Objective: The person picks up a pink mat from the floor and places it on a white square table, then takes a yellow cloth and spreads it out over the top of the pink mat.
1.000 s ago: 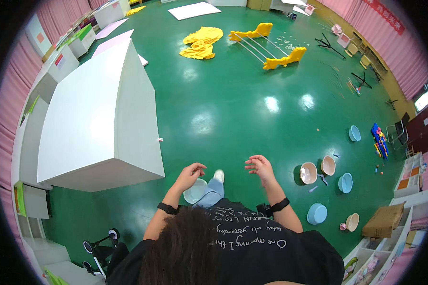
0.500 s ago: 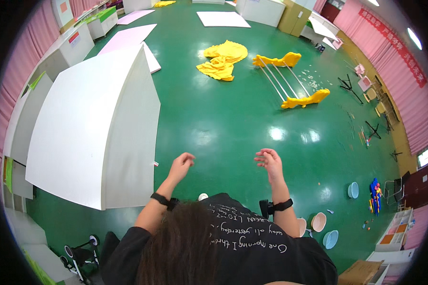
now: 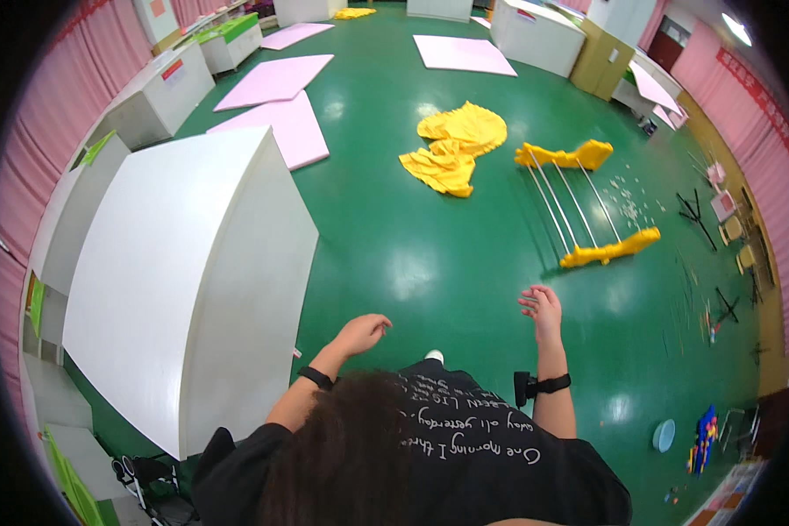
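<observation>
My left hand hangs in the air over the green floor, its fingers loosely bent and apart, with nothing in them. It is nearest to the big white counter on the left and does not touch it. Farther right, my right hand is raised with its fingers spread, also holding nothing. Beyond it on the floor lies a rack with yellow shaped ends joined by several pale bars. A crumpled yellow cloth lies ahead, left of the rack. Black straps circle both my wrists.
Pink panels lie on the floor at the far left, with another pink panel far ahead. White scraps are scattered by the rack. Black stands and small chairs line the right side. A blue basin and a folding cart stand nearer.
The view has moved forward and swung left; the cloth and rack now appear lower and farther right. Both hands stay empty. The pink basins at the lower right have left view.
</observation>
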The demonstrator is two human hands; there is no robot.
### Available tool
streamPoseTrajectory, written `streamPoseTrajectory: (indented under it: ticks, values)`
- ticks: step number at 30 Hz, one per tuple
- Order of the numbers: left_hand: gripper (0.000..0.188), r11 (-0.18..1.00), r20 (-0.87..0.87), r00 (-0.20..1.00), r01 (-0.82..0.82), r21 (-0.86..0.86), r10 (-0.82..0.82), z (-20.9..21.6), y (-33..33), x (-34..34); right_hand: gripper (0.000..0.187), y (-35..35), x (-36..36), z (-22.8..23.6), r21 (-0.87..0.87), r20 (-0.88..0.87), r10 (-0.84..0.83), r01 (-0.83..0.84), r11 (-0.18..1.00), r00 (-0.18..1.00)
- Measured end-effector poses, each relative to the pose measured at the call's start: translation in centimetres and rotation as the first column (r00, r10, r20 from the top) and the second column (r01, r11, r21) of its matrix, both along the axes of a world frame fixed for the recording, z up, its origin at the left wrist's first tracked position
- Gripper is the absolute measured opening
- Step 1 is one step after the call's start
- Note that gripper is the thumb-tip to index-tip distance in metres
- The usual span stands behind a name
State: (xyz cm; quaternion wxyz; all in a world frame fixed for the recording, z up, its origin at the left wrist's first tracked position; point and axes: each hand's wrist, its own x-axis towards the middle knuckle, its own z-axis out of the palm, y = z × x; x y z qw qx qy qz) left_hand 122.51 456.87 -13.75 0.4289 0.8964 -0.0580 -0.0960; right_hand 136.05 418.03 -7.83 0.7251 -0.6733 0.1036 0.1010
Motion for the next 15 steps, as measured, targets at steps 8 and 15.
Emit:
streamPoseTrajectory:
  ticks: [8,15]
  values:
    - [0.021,0.988,0.119,0.982,-0.149,0.039,0.144,1.3,0.8,13.1,0.02,9.3,16.7,-0.9,-0.074,-0.096,0.433,-0.44,0.895,0.896]
    - [0.022,0.892,-0.121,0.888,-0.45,-0.037,0.443,-2.1,11.3,19.9,0.021,18.7,31.4,-2.6,-0.036,-0.117,0.578,-0.585,0.81,0.808]
